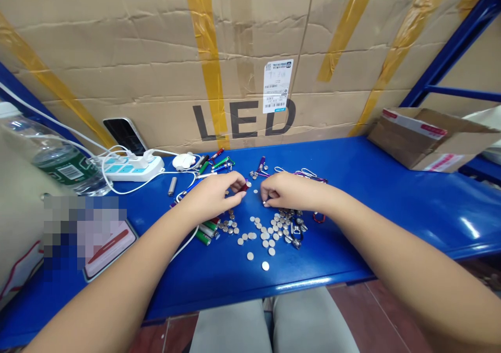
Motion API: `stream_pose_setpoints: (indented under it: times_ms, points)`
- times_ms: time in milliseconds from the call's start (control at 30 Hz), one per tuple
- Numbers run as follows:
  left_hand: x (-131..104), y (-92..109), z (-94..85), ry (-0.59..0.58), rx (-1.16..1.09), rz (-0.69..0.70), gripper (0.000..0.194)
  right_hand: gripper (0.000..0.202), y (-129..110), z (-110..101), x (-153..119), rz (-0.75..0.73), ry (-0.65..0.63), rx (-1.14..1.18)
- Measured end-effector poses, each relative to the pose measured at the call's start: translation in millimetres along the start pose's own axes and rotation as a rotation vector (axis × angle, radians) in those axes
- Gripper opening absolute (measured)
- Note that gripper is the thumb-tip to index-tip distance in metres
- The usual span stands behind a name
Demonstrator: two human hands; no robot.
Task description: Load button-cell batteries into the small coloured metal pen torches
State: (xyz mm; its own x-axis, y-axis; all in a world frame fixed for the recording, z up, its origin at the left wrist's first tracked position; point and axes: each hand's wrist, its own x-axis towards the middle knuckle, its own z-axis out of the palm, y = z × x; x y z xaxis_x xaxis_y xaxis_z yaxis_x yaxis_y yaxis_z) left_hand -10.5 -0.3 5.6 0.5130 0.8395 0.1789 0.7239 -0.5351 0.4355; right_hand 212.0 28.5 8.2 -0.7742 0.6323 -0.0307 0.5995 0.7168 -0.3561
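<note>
A small red torch point(243, 187) is pinched in the left hand point(213, 195) above the blue table point(391, 196). A button cell point(265, 203) is nipped by the right hand point(287, 192), close beside the torch, seemingly for loading; loose cells point(260, 235) are scattered just near.

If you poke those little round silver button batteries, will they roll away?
Probably not: the small flat silver button batteries lie face-down on the smooth blue metal shelf, so they would likely slide. They look tiny, thin and probably slippery to pinch.
</note>
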Motion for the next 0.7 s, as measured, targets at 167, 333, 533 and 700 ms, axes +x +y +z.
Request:
stream_pose_setpoints:
  times_ms: [167, 333, 533, 700]
  points:
    - [0.2, 0.5, 0.4, -0.013, 0.005, 0.001, 0.019, 0.006, -0.7, -1.4, -2.3, -0.047, -0.031, 0.035]
    - [0.3, -0.8, 0.7, -0.02, 0.021, 0.002, 0.021, 0.02, -0.1, -5.0, -2.2, 0.021, 0.044, -0.022]
    - [1.1, -0.1, 0.8, -0.038, 0.031, 0.008, 0.022, 0.01, 3.4, 2.5, 2.3, -0.017, -0.005, 0.012]
    - [-0.1, 1.1, 0.9, -0.054, 0.056, 0.02, 0.02, 0.012, -0.9, -1.0, 2.8, -0.094, 0.262, 0.06]
